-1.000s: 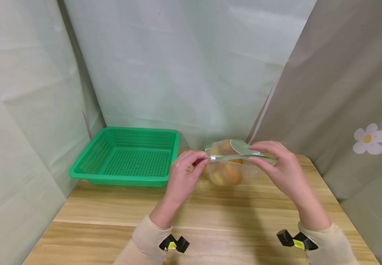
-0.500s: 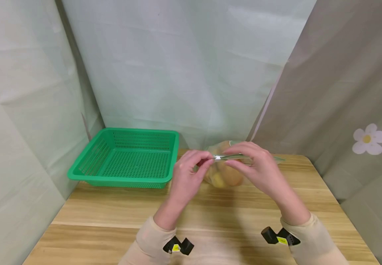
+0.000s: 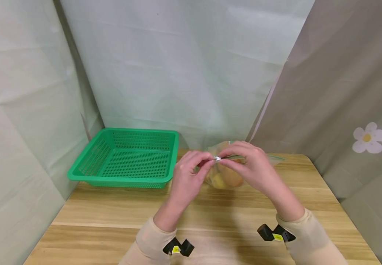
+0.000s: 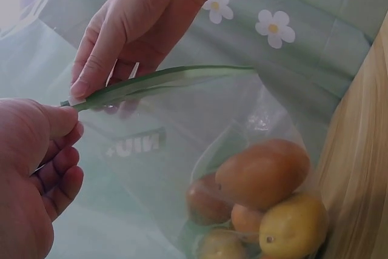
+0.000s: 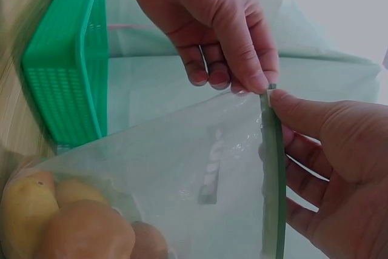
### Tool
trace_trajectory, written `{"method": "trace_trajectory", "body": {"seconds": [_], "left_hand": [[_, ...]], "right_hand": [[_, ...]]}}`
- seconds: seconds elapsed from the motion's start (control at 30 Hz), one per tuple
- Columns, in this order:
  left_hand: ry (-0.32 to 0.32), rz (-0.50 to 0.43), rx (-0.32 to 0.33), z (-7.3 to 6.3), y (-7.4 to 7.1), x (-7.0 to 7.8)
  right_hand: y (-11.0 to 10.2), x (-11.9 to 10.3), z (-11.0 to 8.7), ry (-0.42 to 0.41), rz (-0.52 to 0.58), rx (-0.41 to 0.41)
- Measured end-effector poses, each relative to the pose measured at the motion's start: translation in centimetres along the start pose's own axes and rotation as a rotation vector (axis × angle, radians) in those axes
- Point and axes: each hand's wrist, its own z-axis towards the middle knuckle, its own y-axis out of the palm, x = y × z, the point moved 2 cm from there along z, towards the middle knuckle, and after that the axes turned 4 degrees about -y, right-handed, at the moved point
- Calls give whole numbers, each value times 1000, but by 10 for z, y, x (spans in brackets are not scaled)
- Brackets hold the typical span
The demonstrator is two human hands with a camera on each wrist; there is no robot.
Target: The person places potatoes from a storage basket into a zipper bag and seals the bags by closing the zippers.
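A clear zip bag [image 4: 151, 186] with a green closure strip [image 5: 276, 180] along its top edge holds several round fruits. Orange-brown fruit [image 4: 264, 174] and yellow fruit [image 4: 294, 225] lie in its bottom, their exact kind unclear through the plastic. My left hand [image 3: 187, 176] pinches the strip's left end between thumb and forefinger. Right beside it, my right hand [image 3: 252, 165] pinches the strip at a small whitish slider [image 3: 217, 158], thumb on the near side. The two hands' fingertips almost meet there. To the right, the strip runs on past my right hand.
A green slotted basket [image 3: 123, 180] sits left of the bag at the back of the wooden table [image 3: 111, 213], with nothing in it. Pale curtains [image 3: 184, 66] hang behind and on both sides, the right one with white flowers.
My right hand has slid left along the strip, from its right part up to my left hand. My left hand, still pinching the end, has shifted slightly right. The basket stays put.
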Motion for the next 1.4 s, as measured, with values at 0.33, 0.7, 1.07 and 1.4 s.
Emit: {"method": "trace_trajectory", "body": {"seconds": [0.33, 0.7, 1.07, 1.4], "left_hand": [[5, 10, -7, 1, 0, 3], [9, 24, -4, 2, -1, 4], [4, 20, 0, 1, 0, 5], [-1, 33, 7, 2, -1, 5]], "right_hand": [[1, 0, 1, -35, -13, 11], [1, 2, 0, -40, -24, 8], [-4, 8, -7, -28, -35, 23], [-9, 13, -13, -15, -60, 33]]}}
